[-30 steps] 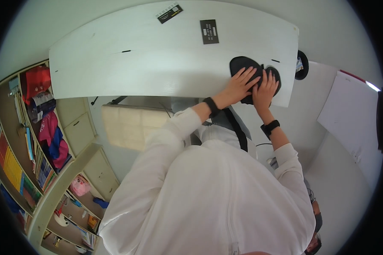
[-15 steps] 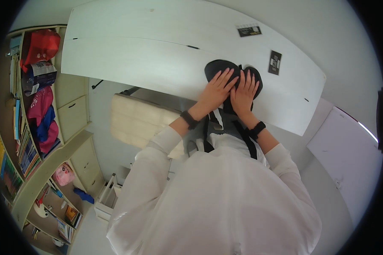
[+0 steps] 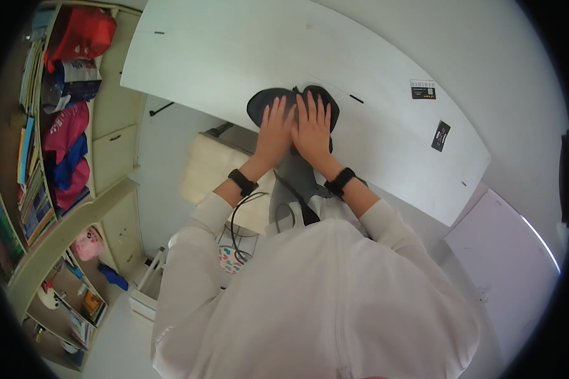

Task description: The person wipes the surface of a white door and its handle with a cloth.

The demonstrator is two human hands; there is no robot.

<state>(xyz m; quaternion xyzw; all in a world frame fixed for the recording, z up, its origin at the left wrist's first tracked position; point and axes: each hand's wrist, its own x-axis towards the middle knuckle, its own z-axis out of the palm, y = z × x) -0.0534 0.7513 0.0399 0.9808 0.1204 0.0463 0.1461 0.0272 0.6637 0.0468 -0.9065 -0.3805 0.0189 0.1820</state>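
Observation:
A black, soft-looking thing with two rounded lobes (image 3: 256, 106) lies near the front edge of the white table (image 3: 221, 44); its exact kind I cannot tell. My left hand (image 3: 274, 140) rests flat on the left lobe, fingers stretched out and slightly apart. On the right lobe lies my right hand (image 3: 312, 134), also flat, with its fingers spread. The two hands meet side by side at the middle, covering much of the black surface. Each wrist wears a black band.
Two small black-and-white cards, an upper card (image 3: 423, 90) and a lower card (image 3: 440, 136), lie to the right. A cream padded seat (image 3: 212, 174) stands below the table edge. Shelves (image 3: 104, 196) with books and bags line the left. A dark cable (image 3: 235, 224) hangs by my left forearm.
Both hands and the black thing have moved left along the table, away from the cards. The view has shifted too. The hands still lie flat on it.

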